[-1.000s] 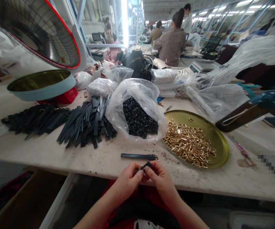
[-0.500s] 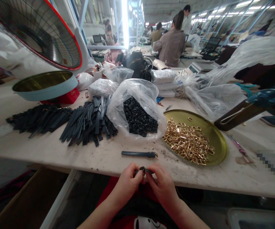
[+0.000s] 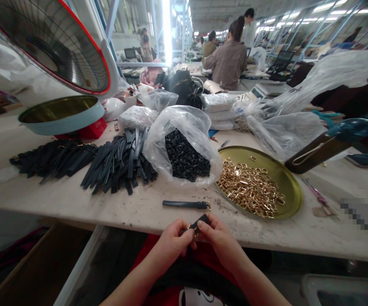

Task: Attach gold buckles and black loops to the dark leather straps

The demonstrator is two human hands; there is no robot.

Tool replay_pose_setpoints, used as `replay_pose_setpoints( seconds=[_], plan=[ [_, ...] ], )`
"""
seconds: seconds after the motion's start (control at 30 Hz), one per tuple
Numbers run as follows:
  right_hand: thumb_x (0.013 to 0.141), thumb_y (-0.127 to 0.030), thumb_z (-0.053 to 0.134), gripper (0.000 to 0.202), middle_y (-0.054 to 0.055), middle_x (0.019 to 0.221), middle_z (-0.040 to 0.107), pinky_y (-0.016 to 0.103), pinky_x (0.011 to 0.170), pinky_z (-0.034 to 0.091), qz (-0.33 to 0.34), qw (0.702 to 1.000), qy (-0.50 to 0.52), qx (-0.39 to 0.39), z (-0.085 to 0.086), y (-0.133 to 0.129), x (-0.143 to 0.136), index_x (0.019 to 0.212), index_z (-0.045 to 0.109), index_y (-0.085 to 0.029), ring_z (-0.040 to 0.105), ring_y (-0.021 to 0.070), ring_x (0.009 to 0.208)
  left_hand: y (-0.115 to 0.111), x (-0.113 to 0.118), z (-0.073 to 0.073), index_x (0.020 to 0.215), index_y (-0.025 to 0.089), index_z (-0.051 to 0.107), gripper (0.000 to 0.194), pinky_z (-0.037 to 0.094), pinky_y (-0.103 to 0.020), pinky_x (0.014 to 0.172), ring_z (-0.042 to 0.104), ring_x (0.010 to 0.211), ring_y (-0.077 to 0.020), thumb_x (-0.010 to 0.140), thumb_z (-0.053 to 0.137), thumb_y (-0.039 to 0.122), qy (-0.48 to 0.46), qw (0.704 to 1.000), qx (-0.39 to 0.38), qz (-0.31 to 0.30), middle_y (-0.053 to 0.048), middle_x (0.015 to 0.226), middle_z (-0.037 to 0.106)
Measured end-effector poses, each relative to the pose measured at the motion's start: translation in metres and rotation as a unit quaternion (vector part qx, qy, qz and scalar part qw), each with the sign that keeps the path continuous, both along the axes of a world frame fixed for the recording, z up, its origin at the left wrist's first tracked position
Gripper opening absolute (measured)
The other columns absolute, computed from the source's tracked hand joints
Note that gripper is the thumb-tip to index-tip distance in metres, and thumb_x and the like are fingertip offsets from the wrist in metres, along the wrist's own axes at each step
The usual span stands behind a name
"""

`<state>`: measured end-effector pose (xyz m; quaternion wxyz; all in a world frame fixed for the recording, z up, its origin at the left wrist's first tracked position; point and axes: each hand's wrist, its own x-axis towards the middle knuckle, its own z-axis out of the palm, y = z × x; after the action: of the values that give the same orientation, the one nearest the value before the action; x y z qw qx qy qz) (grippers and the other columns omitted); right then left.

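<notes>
At the table's front edge, my left hand (image 3: 178, 238) pinches the gold buckle end of a dark strap (image 3: 199, 222). My right hand (image 3: 216, 233) grips the same strap, thumb on top, with its end pointing up and right. Just beyond my hands, another dark strap with a gold buckle (image 3: 187, 205) lies on the table. An open clear plastic bag (image 3: 155, 140) holds small black loops (image 3: 188, 159). To the right, a round gold-coloured tray (image 3: 290, 191) carries a heap of gold buckles (image 3: 254, 189).
Dark straps (image 3: 117, 165) lie in piles at the left, before a blue-rimmed pan (image 3: 66, 123) on a red base. A fan (image 3: 59, 46) hangs over the left. Pink-handled scissors (image 3: 319, 196) lie right of the tray. People (image 3: 228, 55) stand and sit in the background.
The strap in my hands has turned, so that its flat dark end now shows above my right thumb. My right hand has shifted slightly. The loose strap stays on the table.
</notes>
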<state>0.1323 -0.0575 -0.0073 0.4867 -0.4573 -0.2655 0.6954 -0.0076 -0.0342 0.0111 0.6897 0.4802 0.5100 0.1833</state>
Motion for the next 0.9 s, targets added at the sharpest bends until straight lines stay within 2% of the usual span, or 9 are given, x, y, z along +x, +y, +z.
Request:
replay_pose_setpoints(
  seconds=[0.1, 0.2, 0.27, 0.33, 0.53, 0.6, 0.73, 0.83, 0.9],
  plan=[
    [0.068, -0.042, 0.065, 0.028, -0.002, 0.066, 0.056, 0.028, 0.058, 0.043, 0.008, 1.0, 0.026, -0.012, -0.002, 0.001, 0.0, 0.074, 0.05, -0.019, 0.052, 0.013, 0.056, 0.001, 0.001, 0.0, 0.071, 0.018, 0.044, 0.03, 0.025, -0.018, 0.04, 0.037, 0.039, -0.0053, 0.073, 0.053, 0.046, 0.009, 1.0, -0.011, 0.007, 0.004, 0.055, 0.056],
    [0.07, -0.038, 0.061, 0.02, -0.001, 0.064, 0.055, 0.027, 0.058, 0.041, -0.023, 0.986, -0.159, 0.049, -0.004, -0.001, 0.0, 0.071, 0.052, -0.02, 0.051, 0.0142, 0.059, 0.002, 0.002, 0.001, 0.069, 0.018, 0.043, 0.027, 0.025, -0.019, 0.04, 0.036, 0.039, -0.0058, 0.074, 0.051, 0.044, 0.028, 1.0, 0.0, 0.013, 0.005, 0.053, 0.054],
    [0.07, -0.031, 0.061, 0.014, -0.001, 0.063, 0.055, 0.028, 0.061, 0.038, -0.035, 0.944, -0.309, 0.112, -0.005, -0.003, 0.001, 0.068, 0.053, -0.02, 0.05, 0.0151, 0.062, 0.001, 0.003, 0.002, 0.067, 0.019, 0.043, 0.024, 0.028, -0.019, 0.041, 0.039, 0.042, -0.0069, 0.074, 0.051, 0.041, 0.037, 0.999, 0.032, 0.015, 0.005, 0.052, 0.052],
    [0.069, -0.026, 0.06, 0.011, -0.002, 0.062, 0.052, 0.027, 0.06, 0.037, -0.026, 0.921, -0.366, 0.133, -0.005, -0.003, 0.003, 0.065, 0.051, -0.021, 0.048, 0.0147, 0.062, 0.0, 0.002, 0.002, 0.066, 0.019, 0.043, 0.023, 0.03, -0.019, 0.043, 0.04, 0.044, -0.0077, 0.074, 0.051, 0.038, 0.041, 0.998, 0.055, 0.009, 0.006, 0.052, 0.051],
    [0.068, -0.03, 0.063, 0.019, -0.006, 0.058, 0.047, 0.022, 0.052, 0.034, 0.049, 0.976, -0.207, 0.041, -0.004, 0.007, 0.008, 0.071, 0.047, -0.02, 0.043, 0.0106, 0.055, 0.009, -0.003, -0.015, 0.066, 0.02, 0.04, 0.032, 0.023, -0.02, 0.04, 0.035, 0.039, -0.0074, 0.071, 0.056, 0.047, 0.03, 0.998, 0.036, -0.036, 0.007, 0.046, 0.049],
    [0.071, -0.038, 0.061, 0.022, -0.005, 0.059, 0.049, 0.022, 0.054, 0.036, 0.054, 0.978, -0.192, 0.062, -0.004, 0.012, 0.01, 0.072, 0.049, -0.019, 0.045, 0.0108, 0.057, 0.017, -0.002, -0.02, 0.068, 0.019, 0.041, 0.032, 0.026, -0.02, 0.04, 0.037, 0.039, -0.0082, 0.072, 0.056, 0.047, 0.044, 0.997, 0.06, -0.023, 0.007, 0.046, 0.049],
    [0.082, -0.055, 0.041, 0.042, 0.0, 0.062, 0.055, 0.025, 0.06, 0.041, 0.114, 0.962, -0.208, 0.133, -0.006, 0.032, 0.033, 0.076, 0.056, -0.016, 0.052, 0.0128, 0.06, 0.031, 0.004, -0.02, 0.101, 0.017, 0.048, 0.032, 0.039, -0.022, 0.052, 0.051, 0.053, -0.0122, 0.077, 0.052, 0.038, 0.037, 0.988, 0.141, -0.046, 0.005, 0.059, 0.055],
    [0.086, -0.051, 0.035, 0.043, 0.003, 0.066, 0.058, 0.025, 0.056, 0.043, 0.065, 0.913, -0.367, 0.169, -0.004, 0.061, 0.069, 0.08, 0.057, -0.015, 0.054, 0.0136, 0.06, 0.039, 0.009, -0.019, 0.096, 0.017, 0.055, 0.027, 0.039, -0.023, 0.056, 0.05, 0.057, -0.0121, 0.081, 0.045, 0.037, 0.047, 0.982, 0.158, -0.09, 0.003, 0.061, 0.054],
    [0.087, -0.042, 0.039, 0.032, 0.004, 0.069, 0.06, 0.025, 0.058, 0.043, -0.016, 0.814, -0.55, 0.185, -0.001, 0.085, 0.092, 0.08, 0.057, -0.016, 0.055, 0.0149, 0.063, 0.043, 0.011, -0.021, 0.09, 0.016, 0.055, 0.027, 0.037, -0.022, 0.051, 0.047, 0.05, -0.0109, 0.081, 0.043, 0.039, 0.061, 0.986, 0.137, -0.073, 0.004, 0.057, 0.05]
  ],
)
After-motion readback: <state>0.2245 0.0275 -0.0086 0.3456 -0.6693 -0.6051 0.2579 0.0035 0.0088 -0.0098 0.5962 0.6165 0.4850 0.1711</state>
